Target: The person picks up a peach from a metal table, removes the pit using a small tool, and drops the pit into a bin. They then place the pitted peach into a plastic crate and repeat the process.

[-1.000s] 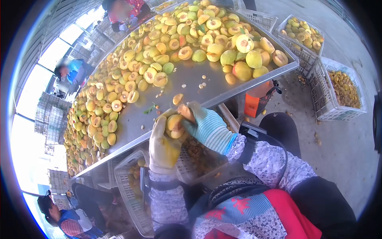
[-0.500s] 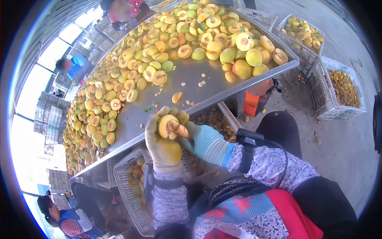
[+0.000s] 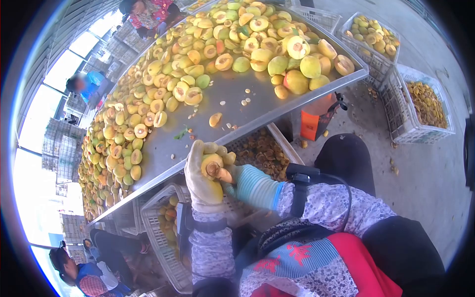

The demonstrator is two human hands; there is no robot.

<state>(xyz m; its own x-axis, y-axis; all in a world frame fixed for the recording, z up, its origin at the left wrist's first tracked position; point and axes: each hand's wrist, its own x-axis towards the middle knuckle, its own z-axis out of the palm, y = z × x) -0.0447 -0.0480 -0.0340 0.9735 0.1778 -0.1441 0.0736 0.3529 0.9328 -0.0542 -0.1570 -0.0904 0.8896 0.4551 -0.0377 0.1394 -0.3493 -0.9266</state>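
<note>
My left hand (image 3: 202, 184), in a stained cream glove, is closed around a cut apricot (image 3: 212, 162) with a brown hollow facing me. Against that hollow presses the orange-brown thumb tip of my right hand (image 3: 255, 185), which wears a teal striped glove. Its other fingers are curled in and mostly hidden; whether they hold a small tool I cannot make out. Both hands are just off the near edge of the metal table (image 3: 222, 106). Halved and whole apricots (image 3: 198, 54) lie heaped on it, with small pale kernels (image 3: 246, 101) scattered nearer me.
Below the table edge stands a crate of brown scraps (image 3: 262, 156), and to its left a crate of fruit (image 3: 161, 237). An orange container (image 3: 312, 121) and crates of fruit pieces (image 3: 418, 106) stand on the right. Other people (image 3: 86, 89) are along the left and far sides.
My hands have come slightly down, still together. The apricot has tilted in my left hand, and my right thumb sits lower against its hollow. The view has shifted a little.
</note>
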